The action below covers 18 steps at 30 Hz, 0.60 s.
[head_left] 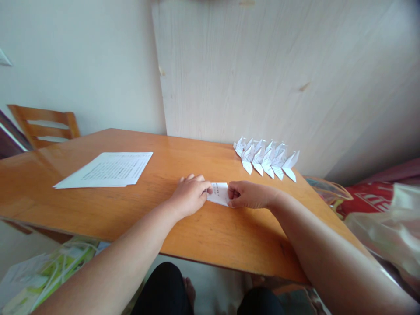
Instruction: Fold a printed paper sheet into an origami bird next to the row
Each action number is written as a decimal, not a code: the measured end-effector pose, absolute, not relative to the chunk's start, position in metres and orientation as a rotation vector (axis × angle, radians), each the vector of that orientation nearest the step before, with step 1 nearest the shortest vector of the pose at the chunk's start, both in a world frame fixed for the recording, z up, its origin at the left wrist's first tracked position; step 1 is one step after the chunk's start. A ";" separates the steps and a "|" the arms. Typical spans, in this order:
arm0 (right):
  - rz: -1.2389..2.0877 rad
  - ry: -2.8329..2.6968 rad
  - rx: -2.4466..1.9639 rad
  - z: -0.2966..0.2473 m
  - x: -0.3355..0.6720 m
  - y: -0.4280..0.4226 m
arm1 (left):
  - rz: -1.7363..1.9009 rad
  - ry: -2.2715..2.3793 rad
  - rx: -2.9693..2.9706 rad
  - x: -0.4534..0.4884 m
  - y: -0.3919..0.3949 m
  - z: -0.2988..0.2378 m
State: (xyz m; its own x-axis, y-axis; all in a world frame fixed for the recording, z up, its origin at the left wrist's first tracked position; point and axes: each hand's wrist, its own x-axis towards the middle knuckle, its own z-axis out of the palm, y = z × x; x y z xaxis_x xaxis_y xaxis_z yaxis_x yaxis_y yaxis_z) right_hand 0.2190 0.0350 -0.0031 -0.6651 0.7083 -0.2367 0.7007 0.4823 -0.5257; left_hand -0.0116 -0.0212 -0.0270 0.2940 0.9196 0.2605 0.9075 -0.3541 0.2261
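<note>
On one table (197,236) | two hands (192,195) (251,194) pinch one folded paper (219,193) | one sheet stack (106,169)

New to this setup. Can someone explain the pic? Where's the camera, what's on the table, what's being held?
There is no robot here: a person works with two bare hands. The single picture comes from a camera worn on the head, looking forward and down, so the forearms reach in from the bottom.

The left hand and right hand are at opposite ends of a small piece of printed paper on the wooden table. Whether they pinch it or press it down is hard to tell.

Off to the left lie larger printed sheets. Toward the wall, at the right, stand pointed folded-paper shapes, grouped in rows. A wooden chair is beyond the table's left end.
</note>
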 end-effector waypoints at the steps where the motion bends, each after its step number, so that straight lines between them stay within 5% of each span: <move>1: 0.953 -2.692 -1.282 -0.003 0.219 0.035 | 0.541 1.747 2.512 -0.011 -0.021 -0.026; 18: 0.961 -2.695 -1.270 0.001 0.218 0.033 | 0.456 1.936 2.449 0.010 -0.022 -0.019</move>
